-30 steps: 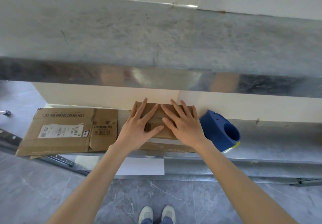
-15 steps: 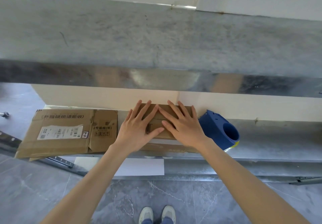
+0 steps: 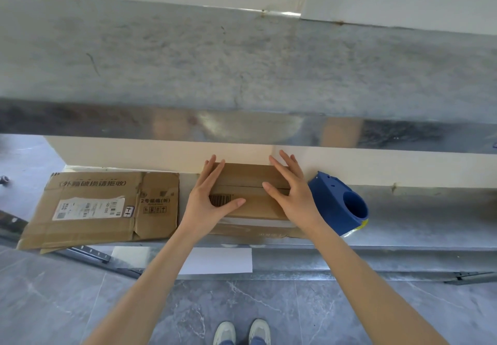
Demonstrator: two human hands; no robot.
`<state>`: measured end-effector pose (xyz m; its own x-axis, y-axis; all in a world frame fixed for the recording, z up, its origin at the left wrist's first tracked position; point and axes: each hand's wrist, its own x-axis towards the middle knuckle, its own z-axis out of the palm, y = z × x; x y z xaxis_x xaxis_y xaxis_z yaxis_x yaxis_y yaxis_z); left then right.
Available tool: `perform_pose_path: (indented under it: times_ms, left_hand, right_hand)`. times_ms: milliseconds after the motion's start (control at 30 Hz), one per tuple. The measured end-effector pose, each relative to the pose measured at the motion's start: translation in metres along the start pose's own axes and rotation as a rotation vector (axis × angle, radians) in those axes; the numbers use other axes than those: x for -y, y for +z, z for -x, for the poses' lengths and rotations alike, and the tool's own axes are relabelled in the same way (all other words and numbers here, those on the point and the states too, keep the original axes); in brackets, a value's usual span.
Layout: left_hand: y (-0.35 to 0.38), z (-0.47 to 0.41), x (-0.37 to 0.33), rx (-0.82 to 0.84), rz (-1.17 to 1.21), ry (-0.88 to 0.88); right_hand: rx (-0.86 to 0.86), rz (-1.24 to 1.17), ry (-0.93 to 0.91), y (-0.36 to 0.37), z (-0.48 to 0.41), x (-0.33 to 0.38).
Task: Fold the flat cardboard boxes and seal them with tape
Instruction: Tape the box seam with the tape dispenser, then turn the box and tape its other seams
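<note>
Leftmost, the flat cardboard (image 3: pixel 102 205) lies on the metal shelf (image 3: pixel 430 210). Left hand (image 3: pixel 207 202) and right hand (image 3: pixel 293 197) press the folded box (image 3: pixel 250 178) with fingers straight and spread. The board is probably light, stiff and springy, so hold it beside the seam. The tape dispenser (image 3: pixel 338 205) stands just right.

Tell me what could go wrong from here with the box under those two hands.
1. The left hand and right hand both press down on the small box. Its top seam looks untaped, so lifting one hand for tape may let the top spring open.
2. The blue tape dispenser sits right beside the right wrist, near the ledge's front edge. A careless reach could knock it off.
</note>
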<state>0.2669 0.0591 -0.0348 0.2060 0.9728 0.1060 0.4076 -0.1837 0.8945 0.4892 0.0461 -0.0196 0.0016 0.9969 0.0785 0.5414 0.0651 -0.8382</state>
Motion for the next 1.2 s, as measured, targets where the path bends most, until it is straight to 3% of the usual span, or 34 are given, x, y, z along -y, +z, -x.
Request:
perform_pose_path:
  times_ms: [333, 567, 667, 833, 1033, 1200]
  left_hand:
    - [0.002, 0.000, 0.003, -0.029, 0.060, -0.026]
    - [-0.003, 0.004, -0.007, -0.048, -0.296, -0.031]
    - [-0.002, 0.011, -0.011, -0.185, -0.461, -0.066]
    - [0.018, 0.029, -0.024, -0.448, -0.542, -0.182]
    - [0.054, 0.041, -0.040, -0.664, -0.469, -0.358]
    - [0.081, 0.050, -0.056, -0.800, -0.312, -0.325]
  right_hand:
    - [-0.035, -0.203, 0.095, -0.002, 0.000, -0.001]
    - [-0.038, -0.003, 0.114, -0.001, -0.004, -0.002]
    - [-0.022, 0.058, 0.108, -0.001, -0.007, -0.003]
    - [0.034, -0.043, 0.103, -0.015, -0.016, -0.005]
    - [0.069, 0.257, -0.054, -0.022, -0.022, -0.009]
    - [0.165, 0.385, -0.207, -0.036, -0.022, -0.015]
